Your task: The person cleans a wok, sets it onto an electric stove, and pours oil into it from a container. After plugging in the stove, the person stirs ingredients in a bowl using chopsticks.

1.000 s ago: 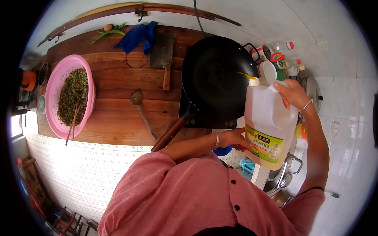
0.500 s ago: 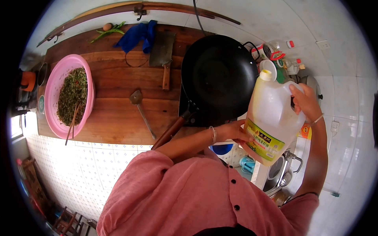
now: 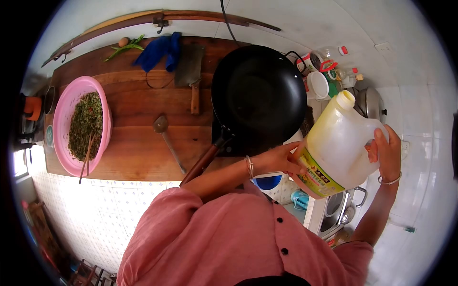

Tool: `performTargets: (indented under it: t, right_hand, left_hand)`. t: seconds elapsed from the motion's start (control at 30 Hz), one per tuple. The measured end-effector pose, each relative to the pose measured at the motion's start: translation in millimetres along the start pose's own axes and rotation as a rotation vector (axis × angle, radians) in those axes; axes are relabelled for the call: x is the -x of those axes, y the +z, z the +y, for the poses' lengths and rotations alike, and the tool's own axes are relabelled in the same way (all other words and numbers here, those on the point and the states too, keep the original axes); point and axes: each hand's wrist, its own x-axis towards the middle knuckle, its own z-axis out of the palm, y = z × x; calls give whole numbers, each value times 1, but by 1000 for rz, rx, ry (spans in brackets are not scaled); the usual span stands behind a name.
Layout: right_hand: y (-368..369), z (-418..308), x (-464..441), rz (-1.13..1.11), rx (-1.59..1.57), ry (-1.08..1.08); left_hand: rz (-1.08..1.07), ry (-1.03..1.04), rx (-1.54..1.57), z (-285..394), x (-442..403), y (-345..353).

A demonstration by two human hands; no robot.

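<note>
Both my hands hold a large translucent oil jug [image 3: 341, 143] with a yellow-green label, to the right of the wok. My right hand [image 3: 387, 147] is wrapped round its handle. Against the jug's lower left side, by the label, my left hand [image 3: 282, 159] presses with its fingers. The jug leans, and its yellow neck shows no cap. The black wok [image 3: 257, 90] sits beside it on a dark cooker, its bare inside showing and its wooden handle pointing toward me. No stream of oil is visible.
On the wooden counter [image 3: 138, 136] are a pink basin [image 3: 107, 128] of chopped greens with chopsticks, a spatula [image 3: 167, 136], a cleaver [image 3: 189, 69], a blue cloth [image 3: 160, 50], green peppers and an egg [image 3: 124, 42]. Bottles and tubs crowd behind the jug. A sink [image 3: 332, 214] lies right.
The jug has shifted right, its neck moving away from the wok and its handle side dropping. My right hand has gone right and down with it. The whole view has shifted slightly.
</note>
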Motion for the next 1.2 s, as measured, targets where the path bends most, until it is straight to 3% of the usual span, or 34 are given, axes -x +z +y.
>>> performTargets:
  t: [0.2,0.27,0.4,0.57,0.63,0.7,0.77,0.87,0.97,1.2]
  right_hand:
    - [-11,26,37,166,-156,-40]
    - [-18,48,50,230,-289,-110]
    - [-35,77,73,296,-422,-259]
    - [-58,88,94,460,-312,-373]
    - [-75,101,105,541,-220,-515]
    - [-91,108,119,552,-255,-476]
    - [-101,111,120,595,-356,-740]
    - [-99,104,131,710,-513,-809]
    - [-140,102,149,557,-491,-951]
    - [-169,65,153,164,-430,-1216]
  left_hand:
    - [-6,-61,107,-9,4,-8]
    - [159,-233,377,-26,5,-14]
    - [-115,-411,615,-47,1,-19]
    - [-17,-336,555,-13,14,13]
    - [-66,-330,583,-10,19,23]
    - [-122,-331,600,-5,23,28]
    - [-191,-269,626,3,31,33]
    - [-258,-244,593,23,39,41]
    - [-398,-161,461,26,47,29]
    - [-448,-296,411,47,44,52]
